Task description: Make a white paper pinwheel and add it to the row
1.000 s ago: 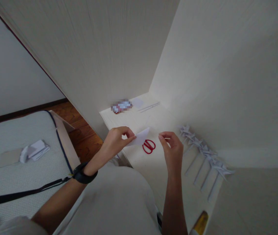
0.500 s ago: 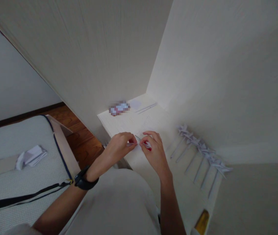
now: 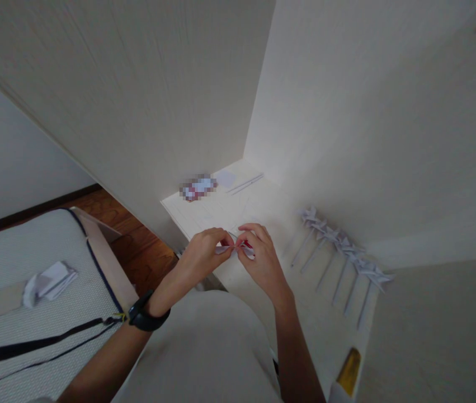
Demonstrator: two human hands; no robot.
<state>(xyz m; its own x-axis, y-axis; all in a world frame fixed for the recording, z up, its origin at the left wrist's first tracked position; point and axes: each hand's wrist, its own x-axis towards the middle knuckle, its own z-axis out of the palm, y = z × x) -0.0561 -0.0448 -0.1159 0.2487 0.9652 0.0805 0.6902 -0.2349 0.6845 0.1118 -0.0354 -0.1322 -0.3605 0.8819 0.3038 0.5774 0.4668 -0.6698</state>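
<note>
My left hand point(image 3: 209, 250) and my right hand point(image 3: 259, 254) meet above the desk, fingertips almost touching. Between them is a small piece of white paper point(image 3: 222, 249), pinched by thumb and forefinger on both sides. Something red point(image 3: 248, 244) shows behind my right fingers; its kind is hidden. On the right of the desk lies a row of several paper pinwheels point(image 3: 338, 243) on thin sticks. Two loose thin sticks point(image 3: 245, 184) lie farther back, beside a pale paper sheet point(image 3: 225, 178).
A blurred-out object point(image 3: 198, 187) lies at the desk's back left corner. Panels rise behind the desk point(image 3: 196, 215). To the left, a mattress point(image 3: 32, 235) carries folded white paper or cloth point(image 3: 56, 280) and a black strap point(image 3: 45, 341). A yellow-brown object point(image 3: 349, 369) stands near right.
The camera view has turned slightly, so the surroundings sit a little differently. My fingertips have drawn closer together on the paper, and less of the red thing shows.
</note>
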